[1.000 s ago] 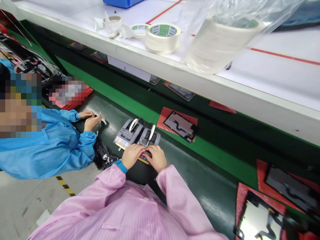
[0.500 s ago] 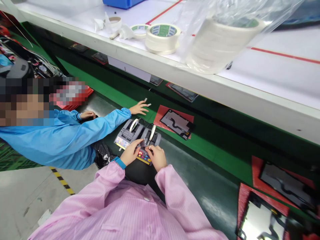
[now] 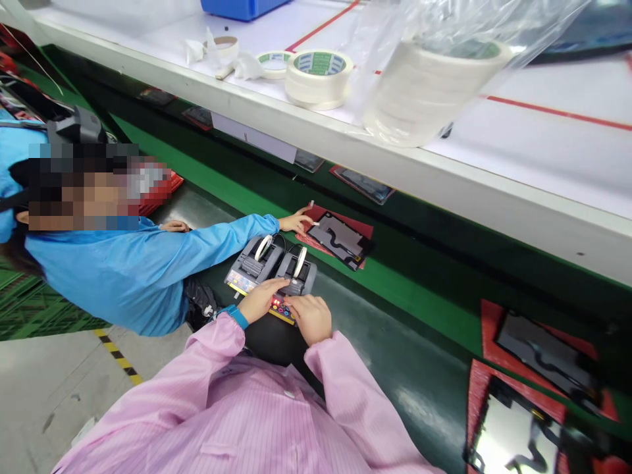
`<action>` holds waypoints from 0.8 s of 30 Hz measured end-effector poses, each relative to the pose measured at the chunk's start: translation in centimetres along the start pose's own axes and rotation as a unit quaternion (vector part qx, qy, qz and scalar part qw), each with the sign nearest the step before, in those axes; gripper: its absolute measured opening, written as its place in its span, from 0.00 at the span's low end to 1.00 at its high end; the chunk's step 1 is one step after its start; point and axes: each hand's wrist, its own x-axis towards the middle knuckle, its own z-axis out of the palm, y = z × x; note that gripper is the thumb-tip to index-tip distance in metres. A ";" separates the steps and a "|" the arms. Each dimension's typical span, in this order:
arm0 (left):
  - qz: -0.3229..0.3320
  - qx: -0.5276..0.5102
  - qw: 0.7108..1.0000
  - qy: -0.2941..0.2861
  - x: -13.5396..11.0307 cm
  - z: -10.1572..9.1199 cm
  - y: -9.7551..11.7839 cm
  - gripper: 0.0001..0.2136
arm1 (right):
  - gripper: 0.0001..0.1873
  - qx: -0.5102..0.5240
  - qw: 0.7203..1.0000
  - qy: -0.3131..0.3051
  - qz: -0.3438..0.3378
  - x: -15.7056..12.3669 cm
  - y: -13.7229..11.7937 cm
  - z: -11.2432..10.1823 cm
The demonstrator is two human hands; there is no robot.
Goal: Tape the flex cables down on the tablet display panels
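– So, where are the wearer's hands?

– Both sit low in the middle of the view, at the near edge of a dark green desk (image 3: 395,342). The left hand (image 3: 257,301), coming out of a pink sleeve with a blue cuff, reaches rightwards to the right dispenser (image 3: 297,268). The right hand (image 3: 311,317) lies just beside it, over the button panel (image 3: 279,307), where small coloured buttons show.

– Are the fingers holding anything?

– The left hand's fingers (image 3: 276,287) are stretched almost straight, with their tips at the front of the right dispenser. Whether they pinch a bit of tape cannot be told. The right hand's fingers are curled under, knuckles up, and anything they might hold is hidden.

– What else is close by?

– The left dispenser (image 3: 249,262) stands touching the right one, and each carries an upright roll of pale tape. Just beyond them a red tray (image 3: 355,224) holds a dark panel (image 3: 338,238). A co-worker's hand (image 3: 295,222), from a blue sleeve on the left, touches the tray's left end.

– And further off?

– A white shelf (image 3: 444,181) runs across the far side. On it stand a stack of tape rolls (image 3: 318,82), a clear bag of rolls (image 3: 429,85) to the right, and a blue bin (image 3: 241,6) at the far left. More trays (image 3: 488,322) lie at the near right.
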 end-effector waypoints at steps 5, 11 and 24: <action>0.005 0.017 1.000 -0.007 0.3 -0.3 0.0 0.37 | 0.16 -0.010 0.999 -0.018 -0.039 -1.4 -1.3 0.1; 0.011 0.041 0.999 -0.008 0.5 -0.5 0.4 0.36 | 0.18 -0.004 0.999 -0.025 -0.039 -3.9 -1.1 -0.4; 0.018 0.073 0.997 -0.008 0.8 0.1 0.6 0.28 | 0.20 -0.134 0.986 -0.040 0.085 -1.6 -1.1 -0.1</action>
